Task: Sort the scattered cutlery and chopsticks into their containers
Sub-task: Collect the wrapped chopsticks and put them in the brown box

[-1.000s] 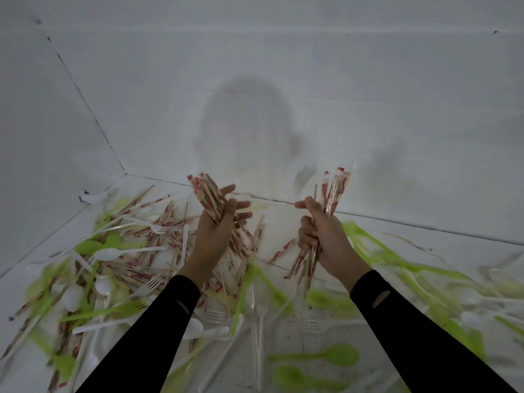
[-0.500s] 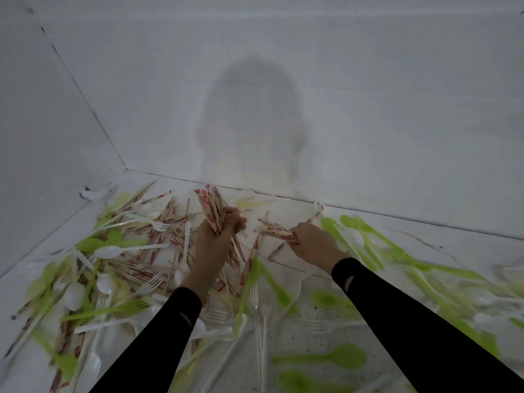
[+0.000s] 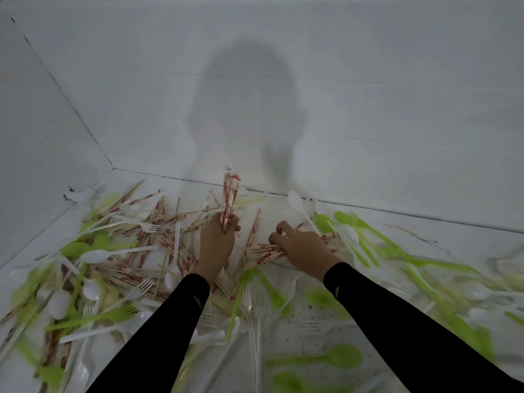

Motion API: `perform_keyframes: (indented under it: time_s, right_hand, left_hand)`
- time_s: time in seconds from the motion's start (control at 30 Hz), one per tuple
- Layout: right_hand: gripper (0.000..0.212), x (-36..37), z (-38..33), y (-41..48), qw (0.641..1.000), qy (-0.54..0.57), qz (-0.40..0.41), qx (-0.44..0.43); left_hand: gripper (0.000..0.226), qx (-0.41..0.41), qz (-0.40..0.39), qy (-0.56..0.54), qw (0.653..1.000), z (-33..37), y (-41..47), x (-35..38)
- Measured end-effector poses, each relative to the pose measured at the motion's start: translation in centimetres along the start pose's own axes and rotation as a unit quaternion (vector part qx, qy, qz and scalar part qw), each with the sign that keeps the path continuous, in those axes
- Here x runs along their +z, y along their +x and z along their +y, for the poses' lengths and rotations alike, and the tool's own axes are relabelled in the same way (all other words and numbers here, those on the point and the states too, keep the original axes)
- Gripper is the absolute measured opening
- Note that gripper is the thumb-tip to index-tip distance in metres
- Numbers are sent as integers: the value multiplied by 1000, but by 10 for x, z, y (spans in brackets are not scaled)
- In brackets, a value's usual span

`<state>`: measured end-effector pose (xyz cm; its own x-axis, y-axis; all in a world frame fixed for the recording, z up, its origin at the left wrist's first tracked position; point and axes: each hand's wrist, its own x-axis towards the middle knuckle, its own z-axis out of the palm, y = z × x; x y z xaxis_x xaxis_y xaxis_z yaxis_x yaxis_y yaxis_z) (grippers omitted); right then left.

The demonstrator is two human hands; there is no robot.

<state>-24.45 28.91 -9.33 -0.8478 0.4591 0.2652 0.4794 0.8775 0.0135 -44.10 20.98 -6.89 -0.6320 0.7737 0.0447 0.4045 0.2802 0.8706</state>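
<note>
1. A person's left hand [image 3: 217, 242] gripped a bundle of paper-sleeved wooden chopsticks with red print [image 3: 230, 194], fingers wrapped tight round its lower end. The bundle stood nearly upright, tips toward the white back wall [image 3: 368, 109].
2. The right hand [image 3: 304, 249] lay over a second sheaf of chopsticks [image 3: 262, 254] flat on the white work surface [image 3: 283, 217], fingers hooked round it.
3. That sheaf's long axis ran left to right, rising slightly rightward. Its free ends poked out toward the left hand, just beside it.
4. Joining the two would likely mean swinging the flat sheaf upright to match the held bundle.
5. Green plastic spoons [image 3: 337, 356] and white plastic forks [image 3: 248, 302] lay scattered around; no container was in view.
</note>
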Motion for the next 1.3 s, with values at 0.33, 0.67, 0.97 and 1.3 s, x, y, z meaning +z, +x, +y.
perform_keyframes:
  time_s: [0.33, 0.67, 0.97, 1.3]
  right_hand:
    - [27, -69, 17, -9, 710, 512, 314, 366]
    - [16, -126, 40, -71, 333, 772, 339, 422]
    - [39, -195, 42, -122, 260, 804, 398, 358]
    - [45, -289, 33, -223, 342, 708, 522, 331]
  left_hand:
    - [25, 8, -137, 203, 970, -5, -7, 19]
    - [19, 38, -116, 184, 975, 32, -14, 18]
    - [10, 90, -214, -184, 955, 171, -85, 50]
    - [12, -186, -298, -504, 789, 254, -227, 159]
